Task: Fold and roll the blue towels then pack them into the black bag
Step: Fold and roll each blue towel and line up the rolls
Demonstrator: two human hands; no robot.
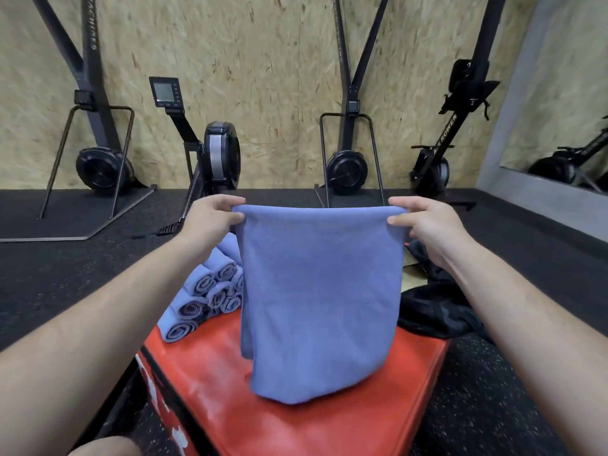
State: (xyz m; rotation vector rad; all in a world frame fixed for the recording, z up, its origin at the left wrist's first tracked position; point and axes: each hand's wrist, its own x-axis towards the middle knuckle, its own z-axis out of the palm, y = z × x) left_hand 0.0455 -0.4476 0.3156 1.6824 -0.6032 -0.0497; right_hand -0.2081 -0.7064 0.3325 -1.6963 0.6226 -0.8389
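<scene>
Now the folding step: left hand (215,216) and right hand (419,218) each pinch a top corner of the doubled soft blue towel (320,301), hanging over the red padded box (296,422). Next, I reckon, lay it flat to roll, rolled blue towels (204,297) and crumpled black bag (434,311) alongside.

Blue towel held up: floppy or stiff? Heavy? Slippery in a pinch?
Likely floppy: the blue towel hangs limp between the left hand and right hand. Probably light: pinches at two top corners carry it. Its napped surface probably resists slipping.
</scene>
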